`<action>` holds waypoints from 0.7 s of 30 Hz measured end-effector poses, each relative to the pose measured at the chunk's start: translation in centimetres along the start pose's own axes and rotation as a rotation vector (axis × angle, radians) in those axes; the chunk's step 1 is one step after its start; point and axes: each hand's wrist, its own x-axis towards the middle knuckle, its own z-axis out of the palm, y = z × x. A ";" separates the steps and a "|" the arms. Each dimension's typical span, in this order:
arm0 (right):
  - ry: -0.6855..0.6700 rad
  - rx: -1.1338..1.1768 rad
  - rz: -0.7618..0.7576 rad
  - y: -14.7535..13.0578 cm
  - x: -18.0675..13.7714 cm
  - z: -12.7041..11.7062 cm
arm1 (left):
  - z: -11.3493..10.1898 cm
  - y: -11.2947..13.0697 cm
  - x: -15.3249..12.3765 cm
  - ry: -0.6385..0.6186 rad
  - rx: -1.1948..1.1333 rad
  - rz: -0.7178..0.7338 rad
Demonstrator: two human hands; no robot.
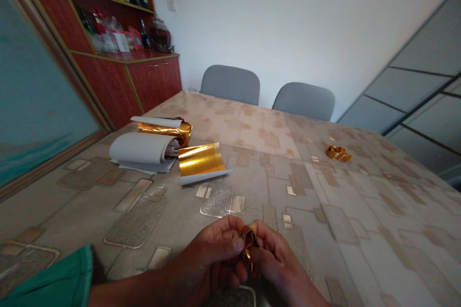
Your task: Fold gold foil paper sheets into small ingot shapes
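Note:
Close to the table's near side, my left hand (219,249) and my right hand (275,256) meet around a small folded piece of gold foil paper (249,249). Fingers and thumbs of both hands pinch it, one hand at each side. Its lower part is partly hidden by the fingers. Ahead to the left lies a sheet of gold paper (201,159) with a white back and a curled edge. Beside it are a curled stack of white-backed paper (140,147) and more crinkled gold paper (162,128). A small folded gold paper piece (338,153) rests far right.
A patterned cloth covers the table (245,129). Two grey chairs (230,81) stand at its far side by the white wall. A red wooden cabinet (154,81) with bottles and boxes is at the back left.

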 end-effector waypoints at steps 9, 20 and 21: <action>-0.041 -0.064 -0.018 -3.1 -0.5 -1.2 | -0.3 1.0 0.1 -0.017 0.308 0.112; -0.105 0.105 0.001 -2.6 -0.3 -2.0 | -0.1 1.7 0.0 0.011 0.687 0.388; -0.102 0.178 0.010 -2.4 -0.3 -1.9 | -0.1 1.6 0.0 0.043 0.663 0.423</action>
